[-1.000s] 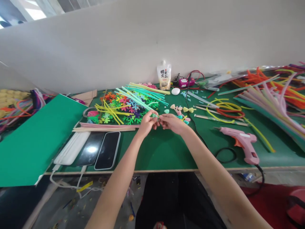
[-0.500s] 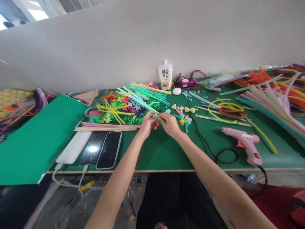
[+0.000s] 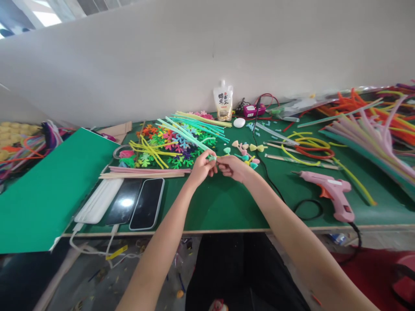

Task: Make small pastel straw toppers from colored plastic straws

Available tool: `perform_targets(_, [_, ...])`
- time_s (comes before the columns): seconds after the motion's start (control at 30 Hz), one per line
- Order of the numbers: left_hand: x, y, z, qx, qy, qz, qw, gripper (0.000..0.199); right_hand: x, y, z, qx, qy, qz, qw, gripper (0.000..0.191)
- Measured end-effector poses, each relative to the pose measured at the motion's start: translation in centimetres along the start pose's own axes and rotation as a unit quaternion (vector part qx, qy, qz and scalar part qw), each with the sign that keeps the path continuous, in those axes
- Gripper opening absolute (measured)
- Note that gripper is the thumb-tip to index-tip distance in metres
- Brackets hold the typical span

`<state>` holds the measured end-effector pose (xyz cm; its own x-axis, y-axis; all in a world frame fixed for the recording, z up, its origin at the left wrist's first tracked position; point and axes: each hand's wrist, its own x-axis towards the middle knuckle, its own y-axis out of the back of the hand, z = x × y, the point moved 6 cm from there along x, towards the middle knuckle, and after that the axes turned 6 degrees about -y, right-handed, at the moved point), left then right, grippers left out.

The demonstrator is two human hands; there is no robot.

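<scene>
Careful: your left hand (image 3: 201,167) and right hand (image 3: 232,167) each have a grip pinched on the tiny mint piece (image 3: 211,158), held above the worktop (image 3: 220,207). Loosen either pinch and it could drop among the petals (image 3: 246,156) nearby.

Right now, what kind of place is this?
Probably a craft workbench: a green table strewn with pipe cleaners, a pink glue gun and colourful foam snowflake shapes. Both hands pinch a small mint-green piece.
</scene>
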<state>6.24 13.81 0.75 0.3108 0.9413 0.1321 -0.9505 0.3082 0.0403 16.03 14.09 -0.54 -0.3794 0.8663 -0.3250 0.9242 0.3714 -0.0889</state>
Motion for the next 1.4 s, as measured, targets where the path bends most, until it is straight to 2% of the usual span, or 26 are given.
perform_targets(0.13, [0.0,0.4,-0.5,-0.074,0.017,0.026,0.997,0.018,-0.4,-0.2,-0.6,0.006,0.065,0.071,0.995,0.015])
perform_targets(0.23, [0.0,0.7,-0.7,-0.128,0.026,0.044,0.990,0.021,-0.4,-0.4,-0.7,0.020,0.077,0.088,0.993,0.015])
perform_targets(0.37, [0.0,0.7,-0.4,-0.110,0.000,0.052,0.993,0.021,-0.1,-0.7,-0.1,0.049,0.007,0.025,0.998,0.022])
perform_targets(0.5, [0.0,0.3,0.0,-0.049,-0.029,0.024,0.998,0.019,-0.3,-0.9,0.3,0.080,-0.071,-0.056,0.993,0.031])
perform_targets(0.6, [-0.1,0.2,0.1,-0.008,-0.031,0.008,0.999,0.016,-0.3,-0.9,0.5,0.094,-0.102,-0.084,0.987,0.034])
perform_targets(0.73, [-0.1,0.3,0.2,0.024,-0.030,0.011,0.999,0.013,-0.2,-0.8,0.5,0.098,-0.111,-0.093,0.985,0.033])
perform_targets(0.87, [-0.1,0.3,0.1,0.043,-0.021,0.004,0.999,0.011,-0.2,-0.6,0.4,0.084,-0.087,-0.064,0.991,0.030])
perform_targets(0.97, [-0.1,0.5,-0.2,0.034,-0.010,0.007,0.999,0.012,-0.2,-0.4,0.1,0.072,-0.027,0.000,0.997,0.023])
perform_targets(1.07, [-0.1,0.8,-0.7,-0.005,0.017,0.028,0.999,0.017,-0.2,-0.5,-0.3,0.063,0.032,0.057,0.996,0.019])
perform_targets(1.17, [-0.1,0.9,-1.0,-0.054,0.036,0.043,0.997,0.021,-0.2,-0.6,-0.4,0.068,0.049,0.069,0.994,0.019])
perform_targets(1.27, [0.0,0.9,-0.7,-0.063,0.024,0.059,0.996,0.024,-0.2,-0.7,-0.2,0.083,0.013,0.036,0.996,0.020])
perform_targets(1.4, [-0.1,0.5,0.1,-0.035,-0.011,0.045,0.998,0.025,-0.3,-1.0,0.4,0.115,-0.074,-0.056,0.989,0.027])
